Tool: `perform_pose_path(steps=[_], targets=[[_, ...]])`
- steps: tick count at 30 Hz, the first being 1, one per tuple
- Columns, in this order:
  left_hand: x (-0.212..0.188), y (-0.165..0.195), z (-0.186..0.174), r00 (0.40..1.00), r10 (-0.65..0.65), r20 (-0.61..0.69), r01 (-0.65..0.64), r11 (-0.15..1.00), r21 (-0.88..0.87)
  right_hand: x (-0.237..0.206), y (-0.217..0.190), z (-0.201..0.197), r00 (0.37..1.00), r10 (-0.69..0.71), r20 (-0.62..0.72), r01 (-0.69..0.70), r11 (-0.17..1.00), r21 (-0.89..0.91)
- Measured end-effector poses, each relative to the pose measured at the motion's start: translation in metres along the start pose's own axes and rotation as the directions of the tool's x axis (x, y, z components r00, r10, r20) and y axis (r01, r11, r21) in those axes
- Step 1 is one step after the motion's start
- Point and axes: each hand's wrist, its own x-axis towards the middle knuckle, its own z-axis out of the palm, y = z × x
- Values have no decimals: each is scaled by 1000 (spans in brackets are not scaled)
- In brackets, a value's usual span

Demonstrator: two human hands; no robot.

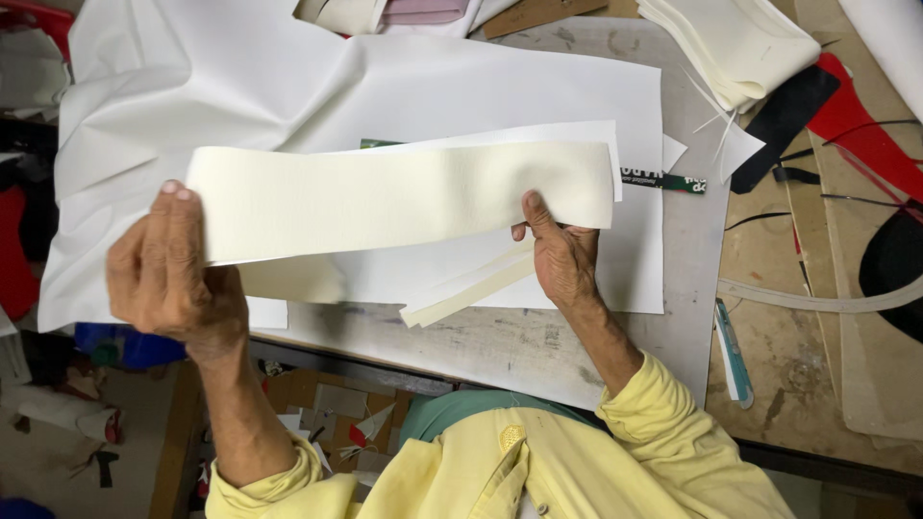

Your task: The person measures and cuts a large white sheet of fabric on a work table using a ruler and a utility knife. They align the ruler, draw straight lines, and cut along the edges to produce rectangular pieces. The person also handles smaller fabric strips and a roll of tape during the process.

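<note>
Orientation of the cream strip (pixel 394 200): its long axis runs left to right across the view, held up above the work table (pixel 538 346) and spanning the gap between both hands. The strip bows slightly, its right end a little higher than its left.

Left hand (pixel 168 269) is closed on the strip's left end, fingers wrapped over the front edge with the back of the hand toward the camera. Right hand (pixel 562 255) pinches the lower edge near the right end, thumb (pixel 536 213) on the front face and the remaining fingers hidden behind. Each hand sits at its own end, so neither is nearer the strip; the right grip lies slightly inboard of the strip's end, the left at the very end.

Beneath the strip lie a large white sheet (pixel 385 86), creased at the left, and narrower cream offcuts (pixel 471 288) fanning out below the right hand. A stack of cream pieces (pixel 731 43) rests at the far right corner, well apart. A teal utility knife (pixel 733 351) lies on the table to the right, near the right forearm but untouched.
</note>
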Motion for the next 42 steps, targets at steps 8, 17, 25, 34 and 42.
perform_pose_path(steps=[8,17,25,34,42], targets=[[-123,-25,35,983,-69,168,59,996,64,51,40,-68,983,-53,-174,-25,910,-415],[-212,-30,43,557,-576,598,789,593,-164,77,45,-149,976,-162,-148,22,744,-667],[-177,-66,49,493,-597,633,795,605,-48,76,42,-152,957,-267,-116,123,733,-669],[-140,-51,66,464,-612,640,768,638,53,89,-11,-125,985,-32,-172,-125,558,-820],[-152,-55,59,237,-779,580,970,224,-95,113,-9,-129,995,-64,-78,-25,593,-805]])
